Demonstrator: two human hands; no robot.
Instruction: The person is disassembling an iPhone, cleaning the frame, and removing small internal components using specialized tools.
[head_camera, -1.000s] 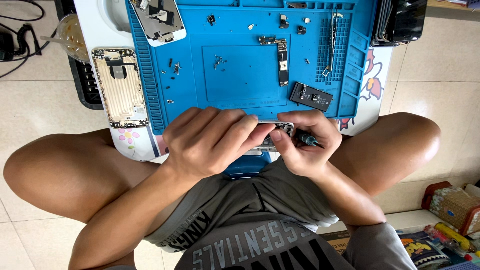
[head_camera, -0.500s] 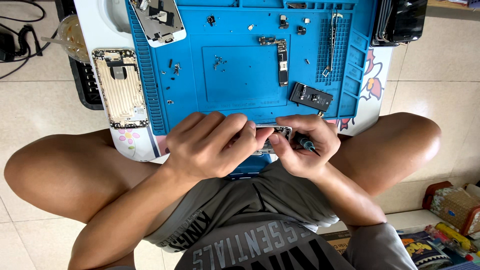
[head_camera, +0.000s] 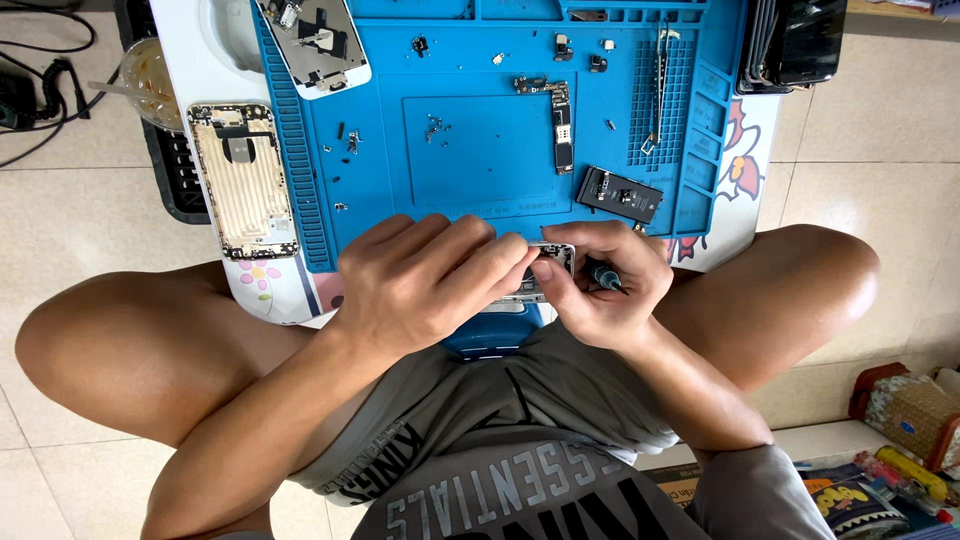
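Gripping small phone part (head_camera: 545, 268) between left hand (head_camera: 425, 285) fingers, right hand (head_camera: 600, 290) curling round dark-handled screwdriver (head_camera: 603, 276), at near edge of blue repair mat (head_camera: 480, 140).

Single head-mounted view — looks steeply down, close range, onto the blue work mat (head_camera: 480, 150) and lap.

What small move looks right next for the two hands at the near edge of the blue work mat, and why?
Probably steady the small silver phone part and press the dark-handled screwdriver in. The left hand covers and grips the part at the blue silicone mat edge, while the right hand pinches the tool against it; the tip is hidden.
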